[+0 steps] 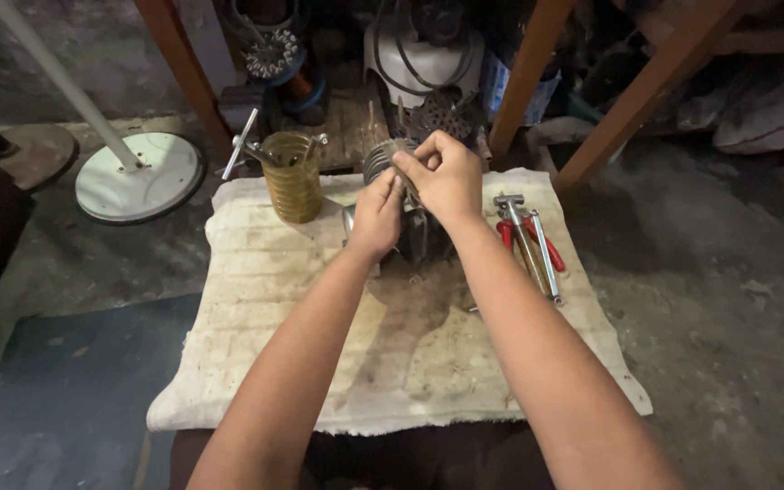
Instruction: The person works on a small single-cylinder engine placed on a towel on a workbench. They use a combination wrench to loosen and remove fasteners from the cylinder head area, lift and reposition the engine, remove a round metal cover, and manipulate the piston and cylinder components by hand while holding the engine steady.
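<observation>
a dull grey ribbed metal part (381, 160), an amber ridged jar (292, 178), red-handled pliers (530, 238), a stained cream cloth (256, 299).

Both bare forearms reach forward from the bottom edge and converge toward the centre. The left hand (377, 216) sits lower, back of the hand up, fingers curled in a grip. The right hand (442, 172) is just above it, touching, wrist bent, fingertips pinched together.

The hands (415, 195) hide most of the metal motor part (383, 159); its lower body stays unclear.
</observation>
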The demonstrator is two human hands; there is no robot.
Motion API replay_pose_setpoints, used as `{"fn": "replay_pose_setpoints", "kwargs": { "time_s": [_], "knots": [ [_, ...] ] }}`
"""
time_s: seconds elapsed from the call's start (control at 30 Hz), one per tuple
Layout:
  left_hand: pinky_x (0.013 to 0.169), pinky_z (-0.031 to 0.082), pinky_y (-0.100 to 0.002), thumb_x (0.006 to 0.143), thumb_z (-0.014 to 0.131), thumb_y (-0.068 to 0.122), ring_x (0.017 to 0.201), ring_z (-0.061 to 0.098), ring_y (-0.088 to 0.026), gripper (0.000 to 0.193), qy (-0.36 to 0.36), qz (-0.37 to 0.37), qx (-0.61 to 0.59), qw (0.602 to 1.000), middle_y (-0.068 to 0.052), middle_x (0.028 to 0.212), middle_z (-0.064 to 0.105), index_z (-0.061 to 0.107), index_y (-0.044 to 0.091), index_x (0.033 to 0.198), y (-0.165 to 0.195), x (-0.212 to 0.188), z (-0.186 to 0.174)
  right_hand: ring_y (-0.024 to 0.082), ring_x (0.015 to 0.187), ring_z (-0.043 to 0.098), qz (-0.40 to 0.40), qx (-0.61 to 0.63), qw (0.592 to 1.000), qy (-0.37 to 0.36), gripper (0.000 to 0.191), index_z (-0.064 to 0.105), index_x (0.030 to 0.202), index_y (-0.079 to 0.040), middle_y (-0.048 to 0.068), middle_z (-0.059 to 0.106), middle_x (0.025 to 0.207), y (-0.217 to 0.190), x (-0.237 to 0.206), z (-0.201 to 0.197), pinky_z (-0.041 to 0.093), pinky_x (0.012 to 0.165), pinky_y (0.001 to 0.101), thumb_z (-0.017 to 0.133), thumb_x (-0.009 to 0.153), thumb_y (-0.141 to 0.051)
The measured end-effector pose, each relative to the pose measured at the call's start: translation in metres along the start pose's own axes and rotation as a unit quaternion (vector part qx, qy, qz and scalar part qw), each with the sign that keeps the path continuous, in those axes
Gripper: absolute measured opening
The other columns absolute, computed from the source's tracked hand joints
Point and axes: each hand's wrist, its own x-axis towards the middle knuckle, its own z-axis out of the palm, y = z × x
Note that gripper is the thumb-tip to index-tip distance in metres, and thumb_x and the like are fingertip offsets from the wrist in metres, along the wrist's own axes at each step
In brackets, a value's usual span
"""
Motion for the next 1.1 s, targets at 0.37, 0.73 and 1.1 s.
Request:
{"fn": "replay_pose_setpoints", "kwargs": {
  "time_s": [0.37, 0.73, 1.1],
  "knots": [
    [0.046, 0.041, -0.024, 0.109, 0.044, 0.030, 0.051, 0.044, -0.005, 0.024, 0.016, -0.258, -0.364, 0.895, 0.006, 0.068, 0.048, 0.061, 0.015, 0.107, -0.017, 0.012, -0.013, 0.011, 0.067, 0.058, -0.052, 0.050, 0.995, -0.070, 0.024, 0.062, 0.097, -0.006, 0.006, 0.068, 0.075, 0.001, 0.000, -0.002, 0.049, 0.065, 0.0305, 0.078, 0.093, -0.023],
    [0.049, 0.045, -0.023, 0.109, 0.043, 0.035, 0.058, 0.054, -0.006, 0.028, 0.034, -0.281, -0.305, 0.909, 0.004, 0.077, 0.059, 0.063, 0.016, 0.104, -0.013, 0.010, -0.012, 0.004, 0.059, 0.055, 0.002, 0.095, 0.986, -0.136, 0.029, 0.062, 0.082, -0.006, -0.001, 0.066, 0.067, -0.014, -0.001, -0.010, 0.044, 0.054, 0.0249, 0.086, 0.085, -0.022],
    [0.046, 0.044, -0.024, 0.110, 0.042, 0.034, 0.054, 0.050, -0.006, 0.028, 0.000, -0.283, -0.298, 0.912, 0.004, 0.068, 0.052, 0.059, 0.013, 0.103, -0.013, 0.011, -0.012, 0.008, 0.053, 0.052, -0.009, -0.002, 0.999, -0.036, 0.032, 0.064, 0.079, -0.005, 0.002, 0.062, 0.062, -0.026, -0.009, -0.015, 0.039, 0.050, 0.0281, 0.089, 0.085, -0.023]
  ]
}}
